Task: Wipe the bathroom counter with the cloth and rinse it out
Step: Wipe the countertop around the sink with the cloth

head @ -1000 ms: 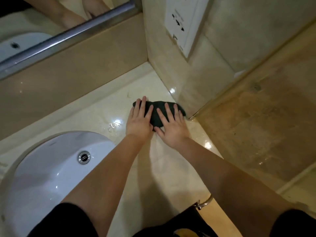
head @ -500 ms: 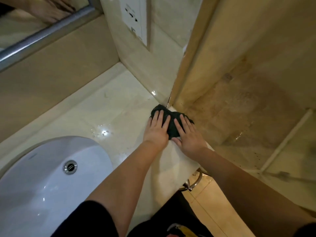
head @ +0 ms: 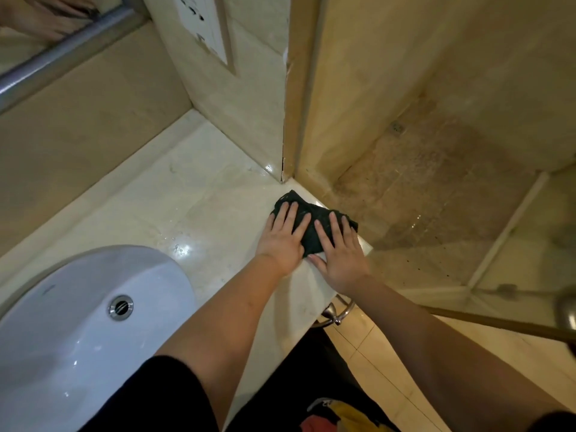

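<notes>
Dark cloth (head: 311,238), bunched and crumpled, flat on the pale marble counter (head: 187,198) at its far right corner, just short of the counter's edge, about 1 o'clock from the middle of the view. Right up against the foot of the glass shower screen (head: 436,182) at 3 o'clock.

Left hand (head: 282,241) pressed palm-down on the cloth's left half, fingers straight and slightly spread, pointing to 12 o'clock, curled round nothing. Right hand (head: 341,257) alongside at 3 o'clock of it, likewise flat, fingers straight on the cloth's right half, thumb lying on bare counter at the cloth's near edge. No pinch or clutch by either hand, only flat pressure from above. A strip of cloth showing between the two hands, and a peak of it beyond the left fingertips.

White oval basin (head: 78,322) sunk in the counter at 8 o'clock, well apart from the cloth, with a chrome drain (head: 121,307) in its bowl. Wet sheen and droplets (head: 182,247) on the marble between basin and hands.

White socket plate (head: 202,23) on the side wall at 11 o'clock, with dark slot openings and small dark marks, too small and skewed to read. Metal mirror frame (head: 62,54) at 10 o'clock, with arms reflected in the glass above it.

Chrome towel ring (head: 338,313) below the counter's front edge at 5 o'clock, under the right wrist. Black sleeves (head: 162,397) at 6 o'clock, beige floor tiles (head: 389,369) at 4 o'clock.
</notes>
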`<control>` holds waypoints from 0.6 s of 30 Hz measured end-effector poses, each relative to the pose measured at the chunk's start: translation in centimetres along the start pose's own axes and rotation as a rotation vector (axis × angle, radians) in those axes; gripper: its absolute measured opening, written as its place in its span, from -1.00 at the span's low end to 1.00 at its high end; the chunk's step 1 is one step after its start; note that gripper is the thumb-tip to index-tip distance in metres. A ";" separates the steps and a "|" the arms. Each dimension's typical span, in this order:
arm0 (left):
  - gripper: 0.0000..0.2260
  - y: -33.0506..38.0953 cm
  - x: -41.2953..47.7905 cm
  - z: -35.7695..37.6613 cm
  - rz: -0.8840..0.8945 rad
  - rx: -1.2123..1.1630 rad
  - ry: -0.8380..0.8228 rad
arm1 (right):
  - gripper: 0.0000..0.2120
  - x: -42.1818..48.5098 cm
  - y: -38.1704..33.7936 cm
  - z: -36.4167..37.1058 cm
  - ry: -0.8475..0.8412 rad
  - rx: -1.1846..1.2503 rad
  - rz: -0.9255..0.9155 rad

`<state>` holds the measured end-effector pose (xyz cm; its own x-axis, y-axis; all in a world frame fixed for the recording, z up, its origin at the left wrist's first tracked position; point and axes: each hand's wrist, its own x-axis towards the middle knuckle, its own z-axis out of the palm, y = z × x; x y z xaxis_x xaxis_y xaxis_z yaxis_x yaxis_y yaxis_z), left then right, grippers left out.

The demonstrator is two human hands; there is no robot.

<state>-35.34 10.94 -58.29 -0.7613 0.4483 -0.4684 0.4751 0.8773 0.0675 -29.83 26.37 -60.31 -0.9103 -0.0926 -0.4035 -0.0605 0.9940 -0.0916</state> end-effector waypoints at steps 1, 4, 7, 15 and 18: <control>-0.40 0.3 -0.2 0.1 0.013 0.009 -0.003 | -0.22 -0.6 0.1 0.2 -0.002 -0.001 0.021; -0.42 1.3 -0.9 0.5 0.052 0.037 -0.013 | -0.29 -2.4 0.1 0.6 -0.017 -0.002 0.082; -0.44 2.1 -2.1 1.2 0.086 0.060 -0.015 | -0.32 -4.2 -0.1 1.2 -0.049 0.005 0.122; -0.45 1.9 -6.5 3.8 0.114 0.072 -0.008 | -0.28 -8.0 -3.8 3.4 -0.010 0.056 0.208; -0.45 1.1 -8.6 5.0 0.107 0.053 -0.003 | -0.28 -9.3 -5.7 4.3 0.004 0.073 0.196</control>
<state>-26.06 7.14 -58.57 -0.7038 0.5383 -0.4635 0.5761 0.8143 0.0708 -19.21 21.33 -59.95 -0.9034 0.1022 -0.4165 0.1474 0.9860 -0.0779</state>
